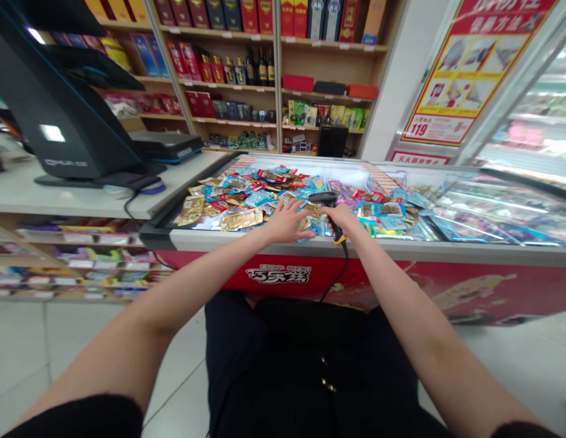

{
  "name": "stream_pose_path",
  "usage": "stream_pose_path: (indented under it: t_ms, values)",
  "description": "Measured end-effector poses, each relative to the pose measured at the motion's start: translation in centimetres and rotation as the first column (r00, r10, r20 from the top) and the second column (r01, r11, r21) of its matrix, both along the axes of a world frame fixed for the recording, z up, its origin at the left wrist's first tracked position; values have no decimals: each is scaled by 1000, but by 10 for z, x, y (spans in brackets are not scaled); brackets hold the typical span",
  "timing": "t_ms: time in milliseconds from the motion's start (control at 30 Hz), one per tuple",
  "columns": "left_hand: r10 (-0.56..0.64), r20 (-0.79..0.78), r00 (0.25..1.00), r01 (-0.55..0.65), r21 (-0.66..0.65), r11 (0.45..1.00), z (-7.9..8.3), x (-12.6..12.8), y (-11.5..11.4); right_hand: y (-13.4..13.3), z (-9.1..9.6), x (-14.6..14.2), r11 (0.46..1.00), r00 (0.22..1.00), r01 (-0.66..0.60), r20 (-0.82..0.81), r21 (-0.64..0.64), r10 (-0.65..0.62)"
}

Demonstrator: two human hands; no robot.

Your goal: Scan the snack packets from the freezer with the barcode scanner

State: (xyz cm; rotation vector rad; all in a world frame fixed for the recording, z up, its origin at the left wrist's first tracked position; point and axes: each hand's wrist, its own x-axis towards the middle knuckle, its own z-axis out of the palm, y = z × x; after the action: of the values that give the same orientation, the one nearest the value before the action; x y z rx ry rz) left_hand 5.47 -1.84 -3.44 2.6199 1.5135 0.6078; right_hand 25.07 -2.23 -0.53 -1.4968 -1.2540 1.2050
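My right hand (338,218) is wrapped round the handle of a black and yellow barcode scanner (324,198), whose head points left. A black cord hangs from its grip down the freezer's front. To its left, my left hand (287,220) is spread with fingers apart over the near edge of a heap of small snack packets (260,191) in blue, gold and red. The packets lie on the glass top of the chest freezer (210,237). More packets (387,210) lie to the right of the scanner. Whether my left fingertips touch a packet is hard to tell.
At left, a white counter (18,198) bears a dark checkout machine (77,109) and a flat scale (167,145). Behind the freezer stand shelves (232,85) of boxes and bottles. A red and yellow poster (470,73) hangs at right.
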Motion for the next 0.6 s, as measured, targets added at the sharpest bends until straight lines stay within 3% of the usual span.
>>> stream_pose_path:
  t_ms: [100, 200, 400, 533, 600]
  values:
    - [-89, -50, 995, 89, -9, 996, -16, 3, -3, -4, 4, 1, 999, 999, 34, 37, -17, -33]
    - [-73, -86, 994, 77, 36, 996, -24, 8, 16, -6, 5, 3, 999, 999, 43, 33, -5, -43]
    - [119, -48, 992, -112, 130, 985, -30, 34, 62, -3, 0, 16, 998, 998, 64, 27, 7, -64]
    - [185, -21, 983, -179, 157, 971, -24, 43, 69, 2, -4, 25, 997, 997, 71, 22, 1, -71]
    - [271, 18, 962, -270, 168, 948, -14, 37, 69, 2, -4, 27, 997, 997, 78, 25, 3, -78]
